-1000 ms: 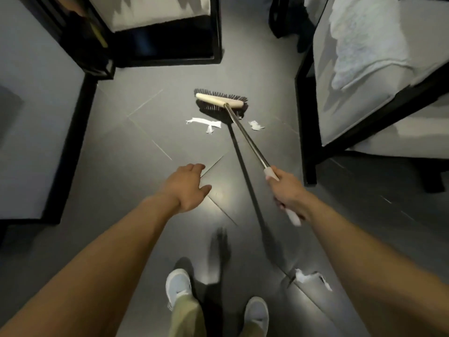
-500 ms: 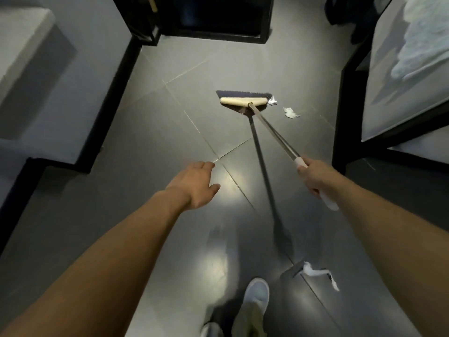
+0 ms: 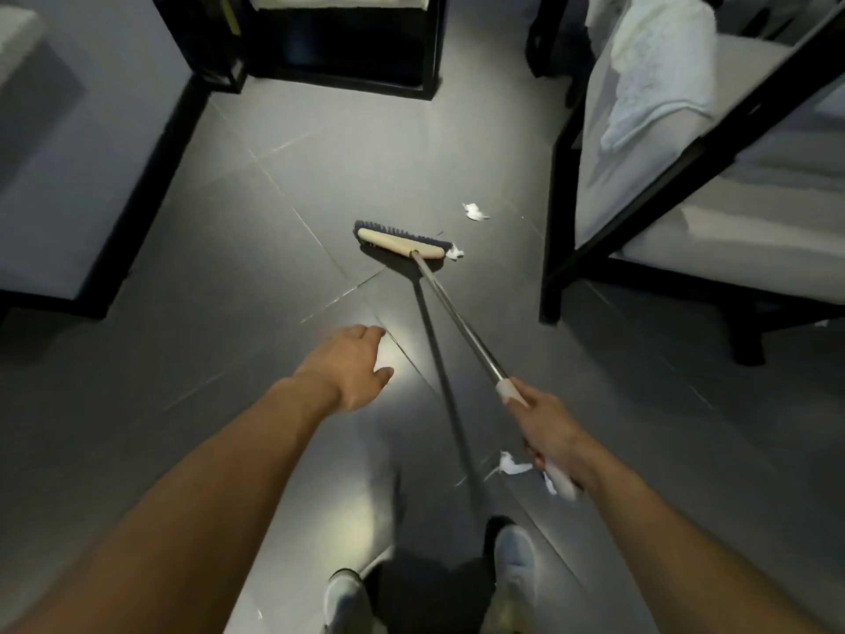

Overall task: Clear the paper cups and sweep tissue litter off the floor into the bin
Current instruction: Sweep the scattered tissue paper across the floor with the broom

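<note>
Tissue litter (image 3: 478, 214) lies scattered on the dark floor (image 3: 228, 313): one scrap (image 3: 455, 253) touches the right end of the broom head (image 3: 402, 242), another scrap (image 3: 473, 210) sits just beyond it, and a third scrap (image 3: 512, 466) shows beside my right hand (image 3: 551, 437), which grips the broom's white handle end (image 3: 507, 391). My left hand (image 3: 354, 368) hovers open, fingers relaxed, holding nothing.

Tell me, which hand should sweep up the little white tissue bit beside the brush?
Right. The right hand holds the long silver metal broom handle, and its tan wooden brush head lies right beside the small white tissue scrap. The left hand hangs free, holding nothing.
</note>
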Action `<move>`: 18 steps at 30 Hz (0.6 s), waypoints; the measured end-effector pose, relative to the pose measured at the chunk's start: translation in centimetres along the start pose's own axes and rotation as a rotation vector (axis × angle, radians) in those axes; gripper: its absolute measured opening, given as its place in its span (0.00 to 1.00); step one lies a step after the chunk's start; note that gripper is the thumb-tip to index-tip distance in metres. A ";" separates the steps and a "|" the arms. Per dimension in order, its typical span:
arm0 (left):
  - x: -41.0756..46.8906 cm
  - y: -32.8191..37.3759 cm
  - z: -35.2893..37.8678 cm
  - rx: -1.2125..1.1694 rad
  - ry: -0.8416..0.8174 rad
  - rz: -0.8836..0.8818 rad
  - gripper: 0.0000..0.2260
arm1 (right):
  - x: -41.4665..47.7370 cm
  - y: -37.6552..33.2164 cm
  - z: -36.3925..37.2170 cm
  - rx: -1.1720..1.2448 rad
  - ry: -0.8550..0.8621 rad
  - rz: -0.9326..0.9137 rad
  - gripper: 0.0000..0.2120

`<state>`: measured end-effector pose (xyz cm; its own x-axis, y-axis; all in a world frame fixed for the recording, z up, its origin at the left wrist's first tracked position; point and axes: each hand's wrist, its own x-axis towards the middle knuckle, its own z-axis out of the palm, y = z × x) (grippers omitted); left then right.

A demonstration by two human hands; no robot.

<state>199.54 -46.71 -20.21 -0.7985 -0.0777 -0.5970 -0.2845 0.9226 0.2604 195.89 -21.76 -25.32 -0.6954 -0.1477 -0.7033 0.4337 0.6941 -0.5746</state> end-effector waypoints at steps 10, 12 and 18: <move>2.3 6.2 1.8 -0.129 0.072 -0.164 0.26 | 9.3 -5.6 -8.6 0.045 0.119 -0.159 0.13; 2.7 7.6 2.7 -0.159 0.070 -0.217 0.27 | 11.8 -6.7 -10.7 0.012 0.092 -0.130 0.12; 2.6 10.9 4.3 -0.227 0.096 -0.318 0.27 | 15.1 -6.1 -13.7 -0.066 0.034 -0.023 0.09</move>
<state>196.63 -35.21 -22.18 -0.6947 -0.3910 -0.6037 -0.6270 0.7405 0.2419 174.93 -18.62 -26.68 -0.7242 -0.1412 -0.6750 0.3791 0.7362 -0.5607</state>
